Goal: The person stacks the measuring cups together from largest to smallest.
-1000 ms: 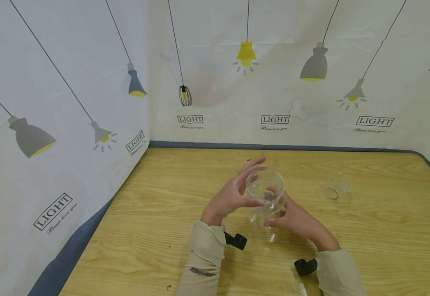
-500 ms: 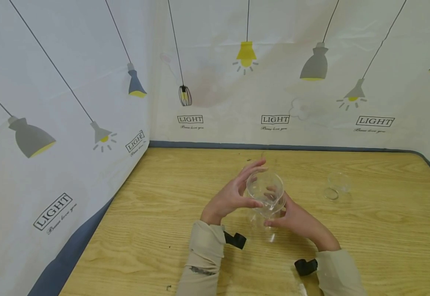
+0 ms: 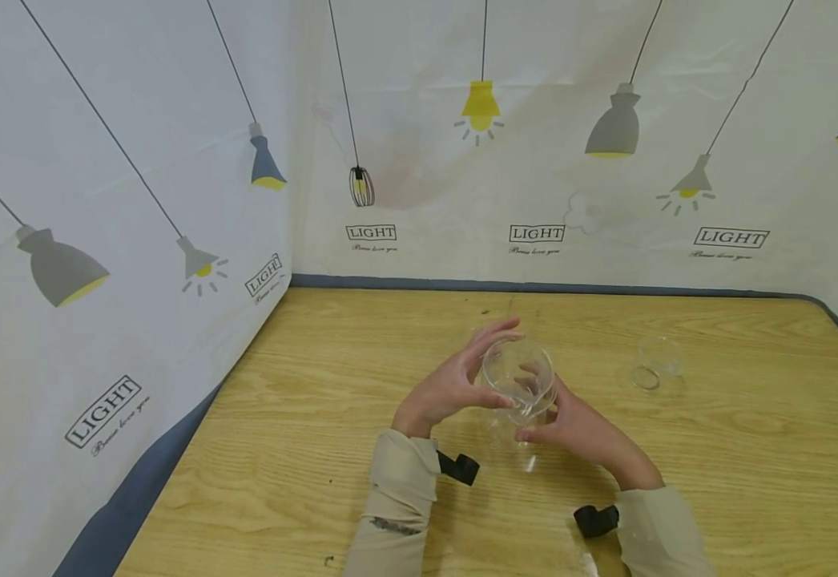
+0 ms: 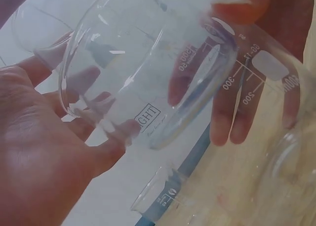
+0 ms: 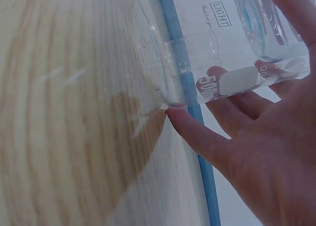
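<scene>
My left hand holds a clear glass beaker near the middle of the table, thumb and fingers spread around its upper part. Below it my right hand grips a second clear beaker, marked 500 ml and graduated. The two beakers overlap. In the right wrist view, a round glass base shows through the marked beaker's wall, towards its mouth; how deep one sits in the other I cannot tell. Part of the right hand's fingers appears through the glass in the left wrist view.
A small clear beaker stands upright on the wooden table, to the right of the hands. Behind and to the left hangs a white sheet printed with lamps, with a blue lower edge.
The left hand and its beaker have come down slightly towards the lower beaker. The right hand and the small beaker stay in place.
</scene>
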Motion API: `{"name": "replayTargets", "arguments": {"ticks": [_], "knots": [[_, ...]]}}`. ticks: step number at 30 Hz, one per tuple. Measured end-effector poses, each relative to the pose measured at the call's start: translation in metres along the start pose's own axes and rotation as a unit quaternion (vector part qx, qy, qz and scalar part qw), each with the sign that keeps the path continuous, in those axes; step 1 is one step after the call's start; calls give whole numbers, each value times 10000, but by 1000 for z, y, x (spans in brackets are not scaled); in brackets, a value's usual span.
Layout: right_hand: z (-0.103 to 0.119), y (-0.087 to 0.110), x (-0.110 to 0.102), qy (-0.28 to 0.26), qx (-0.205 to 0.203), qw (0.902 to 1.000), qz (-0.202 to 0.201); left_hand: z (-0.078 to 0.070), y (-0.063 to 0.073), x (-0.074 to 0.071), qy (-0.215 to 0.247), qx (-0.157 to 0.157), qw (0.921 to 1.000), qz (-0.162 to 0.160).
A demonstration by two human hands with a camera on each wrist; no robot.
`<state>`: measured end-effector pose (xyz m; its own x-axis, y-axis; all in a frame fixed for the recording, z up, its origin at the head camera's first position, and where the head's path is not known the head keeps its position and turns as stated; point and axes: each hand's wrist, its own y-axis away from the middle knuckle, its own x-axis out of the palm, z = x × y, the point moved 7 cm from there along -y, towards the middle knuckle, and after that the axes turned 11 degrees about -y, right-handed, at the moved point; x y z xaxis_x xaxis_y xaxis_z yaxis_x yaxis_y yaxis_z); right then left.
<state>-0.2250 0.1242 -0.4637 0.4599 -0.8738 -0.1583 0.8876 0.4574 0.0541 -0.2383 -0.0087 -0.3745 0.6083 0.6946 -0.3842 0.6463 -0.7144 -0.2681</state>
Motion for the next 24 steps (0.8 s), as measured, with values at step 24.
{"name": "replayTargets", "arguments": {"ticks": [24], "knots": [[2, 0, 0, 52, -204, 9998, -7, 13, 4, 7, -108, -757, 9960, 463]]}}
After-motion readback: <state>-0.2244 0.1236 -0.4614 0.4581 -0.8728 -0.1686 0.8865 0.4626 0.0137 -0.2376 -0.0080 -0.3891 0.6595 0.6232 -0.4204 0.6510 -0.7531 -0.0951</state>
